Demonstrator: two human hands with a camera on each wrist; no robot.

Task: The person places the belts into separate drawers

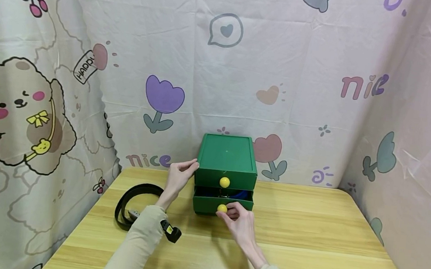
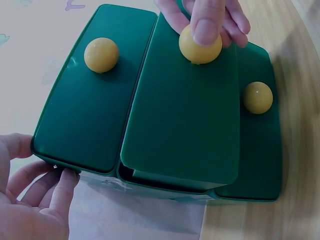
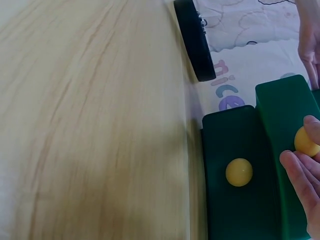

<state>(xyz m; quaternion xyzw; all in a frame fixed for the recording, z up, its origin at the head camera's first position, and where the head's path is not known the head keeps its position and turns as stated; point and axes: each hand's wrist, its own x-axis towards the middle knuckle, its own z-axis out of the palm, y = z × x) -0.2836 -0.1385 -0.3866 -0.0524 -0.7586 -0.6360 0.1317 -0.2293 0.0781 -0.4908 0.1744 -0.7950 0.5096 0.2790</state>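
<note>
A small green drawer cabinet point(image 1: 226, 153) with round yellow knobs stands on the table. Its middle drawer point(image 2: 182, 115) is pulled part way out. Inside lies something dark blue point(image 1: 240, 195) with a small gold-coloured piece, mostly hidden. My right hand point(image 1: 241, 223) pinches the yellow knob point(image 2: 199, 46) of that drawer between thumb and fingers. At the upper left front corner of the cabinet, my left hand point(image 1: 180, 178) grips the edge, with fingers on the top and the side. The top drawer point(image 2: 95, 105) and bottom drawer point(image 3: 237, 145) sit closed.
A coiled black belt point(image 1: 123, 206) with a silver buckle point(image 1: 133, 215) lies on the wooden table point(image 1: 317, 250), left of the cabinet and close to my left forearm. Behind the table hangs a printed cloth point(image 1: 220, 87), which also runs along both sides.
</note>
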